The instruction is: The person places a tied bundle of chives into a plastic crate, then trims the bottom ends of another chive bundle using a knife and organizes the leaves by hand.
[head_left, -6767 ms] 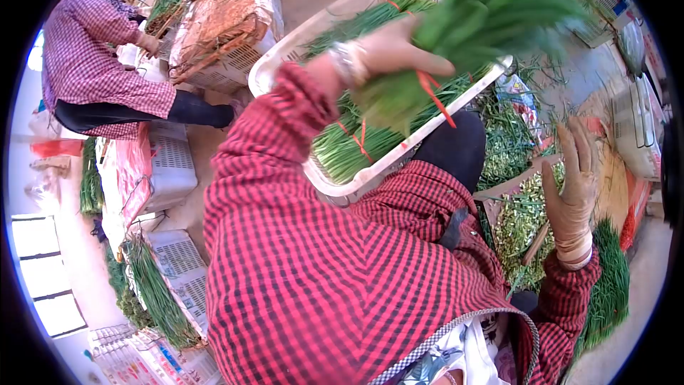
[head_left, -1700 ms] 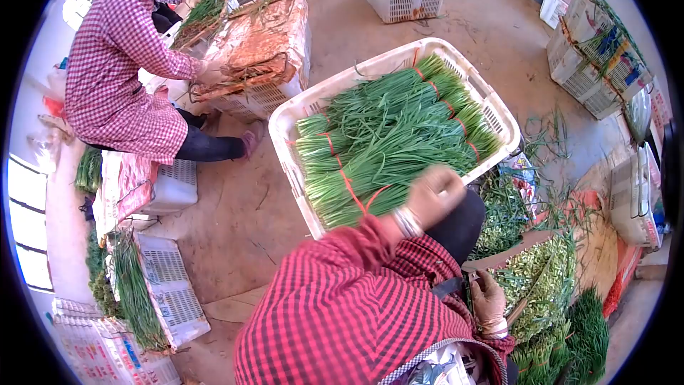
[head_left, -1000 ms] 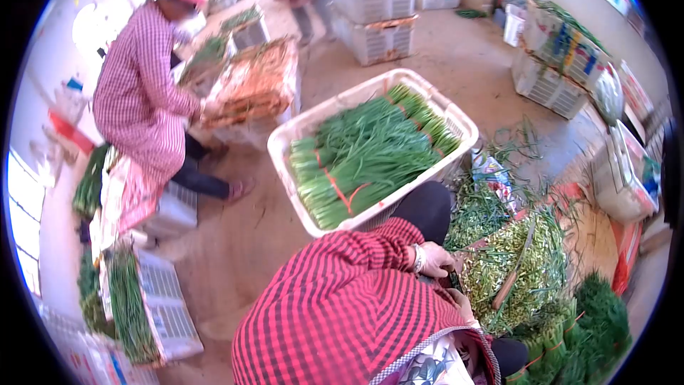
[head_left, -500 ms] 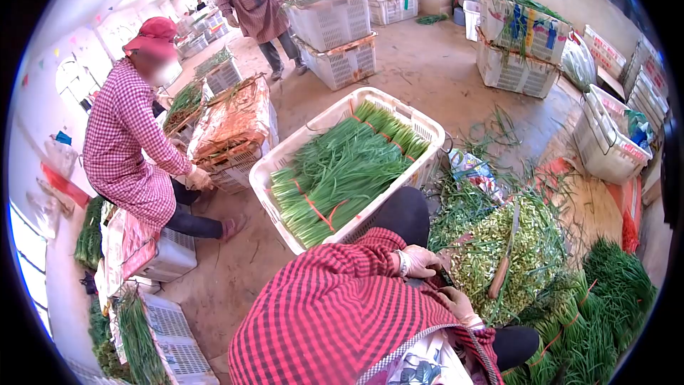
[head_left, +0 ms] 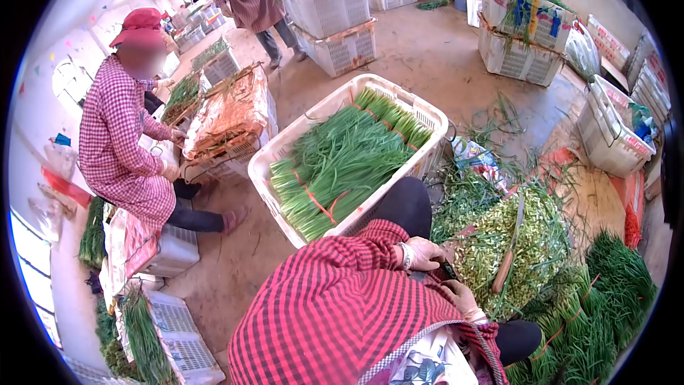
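1. One left hand [head_left: 422, 253] and one right hand [head_left: 462, 298], half-curled, flanked a small dark object [head_left: 448, 269]; I couldn't tell their grip.
2. Leafy green bundles [head_left: 349, 148] lay at their eleven o'clock, bunched by red bands [head_left: 315, 201] inside a white plastic basket [head_left: 261, 171].

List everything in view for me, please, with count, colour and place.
Basket: one, white, centre
Tied bundles: several, green, in basket
Trimmings: one heap, pale green, right
Knife: one, brown and grey, on trimmings
Dark item: one, black, beside trimmings, unidentified
Other bundles: several, green, lower right
Crates: many, white, around the room
Plastic bags: several, clear, both sides
Other people: at least three, varied clothing, left and back
Left hand: one, gloved beige, by dark item
Right hand: one, gloved beige, by trimmings
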### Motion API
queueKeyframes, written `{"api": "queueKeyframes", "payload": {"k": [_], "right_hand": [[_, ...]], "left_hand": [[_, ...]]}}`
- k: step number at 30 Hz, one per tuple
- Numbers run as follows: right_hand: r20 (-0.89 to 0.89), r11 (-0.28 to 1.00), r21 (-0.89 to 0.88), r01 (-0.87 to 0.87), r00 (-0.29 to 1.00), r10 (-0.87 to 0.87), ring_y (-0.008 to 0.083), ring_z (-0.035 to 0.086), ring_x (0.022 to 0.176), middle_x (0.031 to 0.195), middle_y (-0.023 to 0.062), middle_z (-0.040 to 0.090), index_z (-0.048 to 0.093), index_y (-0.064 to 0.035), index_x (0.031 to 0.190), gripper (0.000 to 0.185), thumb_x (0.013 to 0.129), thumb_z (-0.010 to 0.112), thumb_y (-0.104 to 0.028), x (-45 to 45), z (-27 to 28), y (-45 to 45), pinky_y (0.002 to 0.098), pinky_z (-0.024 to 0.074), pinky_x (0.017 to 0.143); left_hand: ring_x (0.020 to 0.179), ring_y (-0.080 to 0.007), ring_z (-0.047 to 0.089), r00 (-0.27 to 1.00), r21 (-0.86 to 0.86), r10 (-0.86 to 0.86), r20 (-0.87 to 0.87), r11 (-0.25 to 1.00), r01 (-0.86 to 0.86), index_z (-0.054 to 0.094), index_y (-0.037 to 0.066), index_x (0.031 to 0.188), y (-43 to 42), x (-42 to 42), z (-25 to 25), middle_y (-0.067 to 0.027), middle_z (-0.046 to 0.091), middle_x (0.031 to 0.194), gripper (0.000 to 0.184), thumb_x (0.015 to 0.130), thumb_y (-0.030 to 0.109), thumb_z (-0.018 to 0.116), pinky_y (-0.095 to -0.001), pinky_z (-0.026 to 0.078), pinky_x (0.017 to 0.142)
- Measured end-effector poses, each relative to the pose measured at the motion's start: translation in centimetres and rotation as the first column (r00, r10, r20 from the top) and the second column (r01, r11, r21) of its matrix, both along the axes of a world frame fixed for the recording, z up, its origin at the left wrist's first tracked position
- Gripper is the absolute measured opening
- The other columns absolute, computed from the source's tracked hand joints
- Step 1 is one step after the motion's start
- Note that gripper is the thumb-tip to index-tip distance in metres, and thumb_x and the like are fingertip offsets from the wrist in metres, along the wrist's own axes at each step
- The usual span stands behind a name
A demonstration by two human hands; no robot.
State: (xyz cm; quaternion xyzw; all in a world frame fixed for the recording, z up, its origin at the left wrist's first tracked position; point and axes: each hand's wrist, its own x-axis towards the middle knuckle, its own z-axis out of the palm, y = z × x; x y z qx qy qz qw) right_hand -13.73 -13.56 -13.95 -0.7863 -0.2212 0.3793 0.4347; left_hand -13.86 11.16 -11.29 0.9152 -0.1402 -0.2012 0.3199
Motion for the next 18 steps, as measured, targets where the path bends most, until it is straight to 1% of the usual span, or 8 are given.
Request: {"api": "queueKeyframes", "payload": {"k": [2, 3, 6, 8, 10, 12, 14, 18], "right_hand": [[-0.006, 0.999, 0.037, -0.005, 1.0, 0.006, 0.0268, 0.065, 0.096, 0.102, 0.0171, 0.068, 0.062, 0.0007, 0.114, 0.04, 0.093, 0.058, -0.033, 0.1, -1.1, -0.3, 0.0343, 0.0487, 0.085], [-0.017, 1.0, 0.016, -0.026, 1.0, 0.026, 0.0212, 0.062, 0.095, 0.103, 0.0132, 0.067, 0.06, 0.0027, 0.116, 0.037, 0.095, 0.058, -0.028, 0.2, -0.9, -0.2, 0.0318, 0.0481, 0.085], [-0.061, 0.998, 0.055, -0.008, 0.998, 0.011, 0.0215, 0.064, 0.094, 0.1, 0.0152, 0.069, 0.062, 0.0031, 0.113, 0.039, 0.093, 0.058, -0.031, 0.2, 0.1, 0.3, 0.0326, 0.048, 0.085], [-0.143, 1.0, 0.016, -0.022, 0.99, 0.024, 0.0192, 0.062, 0.094, 0.101, 0.013, 0.068, 0.06, 0.0045, 0.115, 0.039, 0.094, 0.059, -0.028, 0.2, 0.1, 0.4, 0.0316, 0.0478, 0.085], [-0.231, 0.994, 0.072, 0.077, 0.971, -0.058, 0.0187, 0.061, 0.094, 0.103, 0.0112, 0.067, 0.058, 0.0046, 0.117, 0.038, 0.094, 0.059, -0.025, -0.1, -0.6, 0.5, 0.0304, 0.0478, 0.085], [-0.178, 0.998, 0.064, 0.013, 0.984, -0.002, 0.0179, 0.061, 0.095, 0.105, 0.0108, 0.066, 0.057, 0.0047, 0.119, 0.038, 0.094, 0.06, -0.023, 0.2, -0.8, 0.2, 0.0293, 0.0474, 0.086], [-0.231, 0.997, 0.066, 0.046, 0.973, -0.029, 0.0179, 0.06, 0.097, 0.106, 0.0118, 0.066, 0.057, 0.005, 0.119, 0.038, 0.095, 0.059, -0.024, 0.1, -0.9, 0.1, 0.0295, 0.0469, 0.087], [-0.259, 0.994, 0.086, 0.068, 0.965, -0.043, 0.0183, 0.06, 0.098, 0.107, 0.0122, 0.065, 0.056, 0.0059, 0.12, 0.04, 0.095, 0.059, -0.025, 0.1, -0.8, 0.2, 0.0297, 0.0465, 0.089]], "left_hand": [[0.093, -0.0303, 0.065, 0.999, 0.016, -0.028, 0.031, 0.999, 0.027, 0.067, 0.016, 0.109, 0.1, 0.0, 0.1, -0.0118, 0.068, 0.098, 0.033, 0.083, 0.034, 0.055, -0.0441, 0.051, 0.081], [0.094, -0.0298, 0.065, 1.0, 0.02, -0.031, 0.004, 0.999, 0.031, 0.067, 0.016, 0.11, 0.1, 0.1, 0.1, -0.0112, 0.069, 0.099, 0.034, 0.084, 0.034, 0.055, -0.0434, 0.051, 0.082], [0.094, -0.0293, 0.065, 0.997, 0.003, -0.041, 0.063, 0.999, 0.041, 0.067, 0.015, 0.11, 0.3, 0.2, -1.3, -0.0104, 0.069, 0.099, 0.035, 0.083, 0.033, 0.055, -0.0425, 0.051, 0.083], [0.096, -0.0279, 0.065, 0.999, -0.001, -0.019, 0.031, 1.0, 0.019, 0.068, 0.014, 0.108, 0.3, 0.1, -0.8, -0.0087, 0.069, 0.1, 0.034, 0.081, 0.031, 0.056, -0.0419, 0.051, 0.084], [0.096, -0.0276, 0.065, 0.999, -0.026, -0.009, 0.05, 1.0, 0.01, 0.069, 0.015, 0.106, 0.4, 0.0, -0.7, -0.008, 0.07, 0.1, 0.032, 0.08, 0.03, 0.057, -0.0422, 0.051, 0.083], [0.095, -0.0278, 0.065, 0.999, -0.026, -0.004, 0.044, 1.0, 0.005, 0.069, 0.016, 0.103, 0.2, 0.1, -1.1, -0.0081, 0.069, 0.098, 0.029, 0.08, 0.029, 0.057, -0.0428, 0.051, 0.082], [0.094, -0.0282, 0.066, 0.998, -0.04, 0.014, 0.065, 0.999, -0.012, 0.069, 0.016, 0.102, 0.3, 0.0, -1.5, -0.0084, 0.07, 0.097, 0.028, 0.08, 0.029, 0.058, -0.0432, 0.051, 0.082], [0.096, -0.0271, 0.065, 1.0, -0.019, 0.03, -0.004, 0.999, -0.03, 0.07, 0.016, 0.103, 0.3, 0.0, -0.1, -0.0079, 0.07, 0.1, 0.031, 0.079, 0.031, 0.058, -0.041, 0.051, 0.082]]}}
